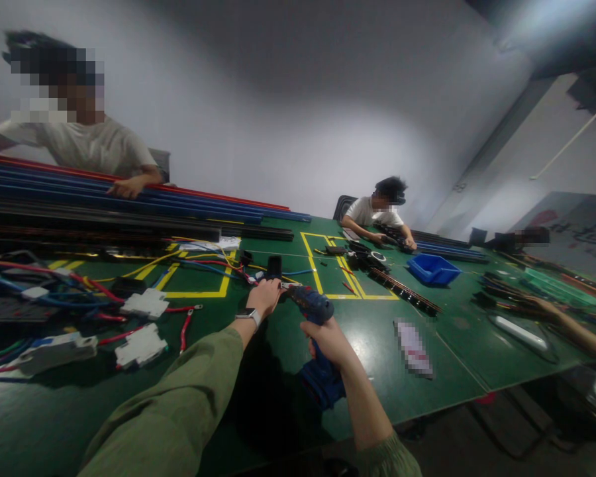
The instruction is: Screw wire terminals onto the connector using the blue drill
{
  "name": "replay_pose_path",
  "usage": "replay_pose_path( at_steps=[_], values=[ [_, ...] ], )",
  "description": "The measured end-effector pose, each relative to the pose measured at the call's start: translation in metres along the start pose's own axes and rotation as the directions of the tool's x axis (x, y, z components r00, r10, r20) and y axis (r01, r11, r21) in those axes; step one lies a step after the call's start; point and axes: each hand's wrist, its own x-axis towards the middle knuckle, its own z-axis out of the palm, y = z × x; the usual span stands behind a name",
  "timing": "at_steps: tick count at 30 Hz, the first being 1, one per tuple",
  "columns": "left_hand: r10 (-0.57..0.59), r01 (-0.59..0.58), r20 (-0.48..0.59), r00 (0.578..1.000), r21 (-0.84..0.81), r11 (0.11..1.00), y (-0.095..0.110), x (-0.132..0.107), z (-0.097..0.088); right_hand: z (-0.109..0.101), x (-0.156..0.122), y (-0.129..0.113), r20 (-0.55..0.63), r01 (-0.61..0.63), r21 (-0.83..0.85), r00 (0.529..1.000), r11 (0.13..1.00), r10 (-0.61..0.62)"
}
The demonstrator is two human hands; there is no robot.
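Observation:
My right hand (330,341) is wrapped round the grip of a blue cordless drill (314,306), whose nose points left toward my left hand. My left hand (265,295), with a white watch at the wrist, is closed on a small part at the drill's tip; I cannot make out what it is. A small black block (274,265) stands just beyond that hand. Both hands are over the green table (362,371), near a yellow taped rectangle (201,293).
White breakers (142,346) with red, blue and yellow wires lie at the left. Long blue, red and black rails (129,205) run along the back, under another person's hand (126,187). A blue bin (432,268) and a second seated person (380,212) are at the far right.

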Motion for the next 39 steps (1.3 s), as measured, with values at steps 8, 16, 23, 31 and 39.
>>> replay_pose_path(
  at_steps=[8, 16, 23, 31, 39],
  values=[
    [0.026, -0.027, -0.034, 0.999, -0.003, 1.000, -0.0020, 0.0007, 0.0031, -0.0005, 0.0010, -0.0004, 0.008, -0.001, -0.003, 1.000, 1.000, 0.001],
    [0.022, -0.022, -0.039, 0.999, 0.000, 1.000, -0.0029, 0.0006, 0.0042, -0.0015, 0.0010, 0.0009, 0.017, 0.017, -0.001, 1.000, 1.000, -0.017],
    [0.032, -0.032, -0.044, 0.999, 0.011, 0.999, -0.0037, 0.0014, 0.0055, 0.0003, -0.0006, -0.0014, 0.000, -0.003, -0.002, 1.000, 1.000, 0.003],
    [0.033, -0.032, -0.031, 0.999, 0.008, 0.999, -0.0026, -0.0004, 0.0023, 0.0023, -0.0057, -0.0078, -0.037, -0.039, -0.005, 0.999, 0.999, 0.039],
    [0.014, -0.014, -0.012, 1.000, 0.013, 1.000, -0.0005, -0.0012, -0.0004, 0.0017, -0.0026, -0.0040, -0.009, 0.004, 0.005, 1.000, 1.000, -0.004]
  ],
)
